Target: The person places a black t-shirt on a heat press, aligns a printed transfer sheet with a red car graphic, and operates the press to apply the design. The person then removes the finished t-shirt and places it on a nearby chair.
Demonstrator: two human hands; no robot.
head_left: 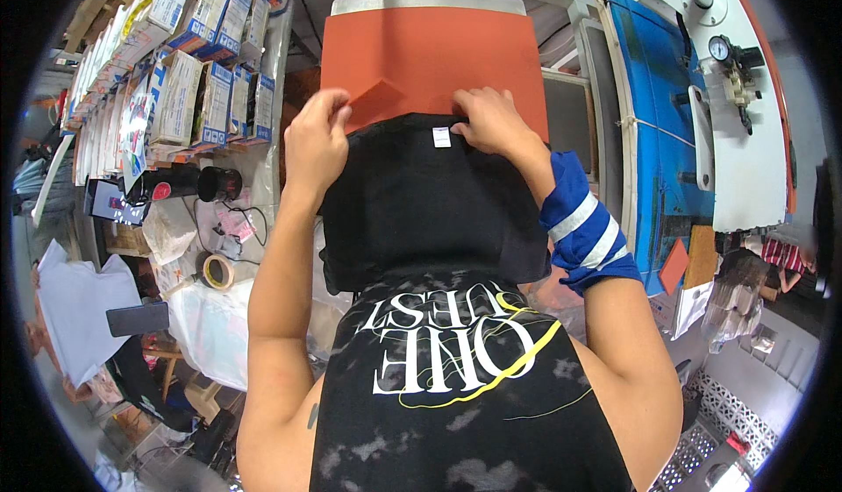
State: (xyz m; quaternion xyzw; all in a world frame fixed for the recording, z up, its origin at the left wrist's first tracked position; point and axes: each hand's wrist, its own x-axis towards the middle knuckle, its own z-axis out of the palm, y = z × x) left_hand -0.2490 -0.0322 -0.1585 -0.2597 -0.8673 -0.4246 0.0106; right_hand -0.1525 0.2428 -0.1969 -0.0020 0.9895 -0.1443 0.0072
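Note:
A black T-shirt (pixel 412 203) with a small white neck label (pixel 441 138) lies in front of me, its neck edge overlapping the near part of a flat orange-red pad (pixel 430 53). My left hand (pixel 317 141) is closed at the shirt's upper left corner, fingers curled; its fingertips are slightly blurred. Just right of the label, my right hand (pixel 495 124) pinches the neck edge, thumb on the cloth and fingers over the pad. A blue sleeve with white stripes (pixel 586 224) is bunched round my right elbow. The shirt's lower part meets my own dark top.
Stacked boxes (pixel 206 97) stand at the left, with a tape roll (pixel 217 271) nearer me. On the right are a blue panel (pixel 658 141) and a pressure gauge (pixel 720 49). Another person in a pale shirt (pixel 83 308) is at far left, near a dark phone-like slab (pixel 138 319).

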